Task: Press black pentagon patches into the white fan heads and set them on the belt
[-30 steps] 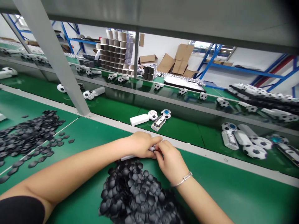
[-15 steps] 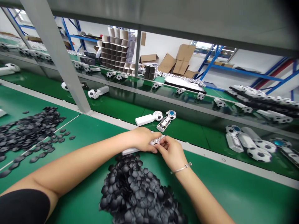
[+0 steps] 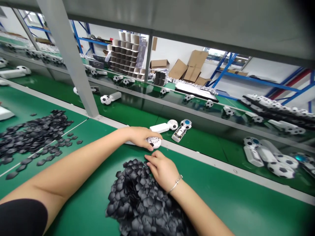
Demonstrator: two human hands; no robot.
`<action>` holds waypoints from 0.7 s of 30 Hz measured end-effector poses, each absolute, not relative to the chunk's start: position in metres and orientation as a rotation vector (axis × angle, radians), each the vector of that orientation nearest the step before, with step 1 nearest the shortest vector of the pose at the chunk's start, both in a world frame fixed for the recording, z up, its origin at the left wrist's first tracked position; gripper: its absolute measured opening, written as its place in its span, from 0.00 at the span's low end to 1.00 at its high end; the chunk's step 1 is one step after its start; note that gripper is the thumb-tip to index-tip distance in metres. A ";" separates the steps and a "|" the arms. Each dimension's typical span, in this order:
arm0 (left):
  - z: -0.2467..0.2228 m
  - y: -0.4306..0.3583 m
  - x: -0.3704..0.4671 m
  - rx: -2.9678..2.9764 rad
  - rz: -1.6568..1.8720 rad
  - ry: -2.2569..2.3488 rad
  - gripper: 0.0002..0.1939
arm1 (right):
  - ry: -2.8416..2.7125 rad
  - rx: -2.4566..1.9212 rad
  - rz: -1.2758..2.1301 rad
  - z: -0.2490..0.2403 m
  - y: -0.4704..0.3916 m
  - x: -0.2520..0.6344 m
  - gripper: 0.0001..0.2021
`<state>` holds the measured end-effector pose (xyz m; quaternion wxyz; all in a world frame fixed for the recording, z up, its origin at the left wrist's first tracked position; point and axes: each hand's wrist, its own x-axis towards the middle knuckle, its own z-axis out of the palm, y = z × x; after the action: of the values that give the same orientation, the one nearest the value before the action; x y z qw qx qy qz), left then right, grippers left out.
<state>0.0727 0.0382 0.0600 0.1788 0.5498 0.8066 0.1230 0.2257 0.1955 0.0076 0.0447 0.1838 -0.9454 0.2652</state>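
My left hand point(image 3: 139, 137) grips a white handheld fan with a round ball-shaped head point(image 3: 154, 142), holding it at the far edge of the green table beside the metal rail. My right hand point(image 3: 161, 168) rests fingers-down on the top of a pile of black pentagon pieces point(image 3: 145, 200) just below the fan; whether it pinches a piece is hidden. A thin bracelet circles that wrist.
A second heap of black pieces point(image 3: 31, 134) spreads at the left. On the conveyor belt point(image 3: 201, 141) beyond the rail lie soccer-ball fans point(image 3: 169, 125) and opened units point(image 3: 268, 157). A grey slanted post point(image 3: 71, 62) rises at the left; cartons and racks stand behind.
My right hand left the fan head and dropped onto the black pile. My left hand kept the fan, whose white ribbed head now shows. The view shifted slightly left.
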 end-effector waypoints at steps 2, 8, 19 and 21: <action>0.058 0.039 0.073 1.525 0.335 2.324 0.35 | -2.914 0.571 0.776 0.005 0.193 0.224 0.13; 0.050 0.045 0.075 1.430 0.318 2.508 0.36 | -2.863 0.528 0.969 0.006 0.193 0.221 0.10; 0.054 0.046 0.078 1.579 0.437 2.440 0.31 | -2.788 0.566 1.176 0.008 0.172 0.224 0.03; 0.057 0.045 0.082 1.692 0.439 2.345 0.30 | -2.744 0.539 1.298 0.015 0.180 0.229 0.04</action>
<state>0.0821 0.0450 0.0568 0.1083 0.5751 0.7970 0.1493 0.2287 0.1799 0.0151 0.0292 0.1747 -0.8897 0.4208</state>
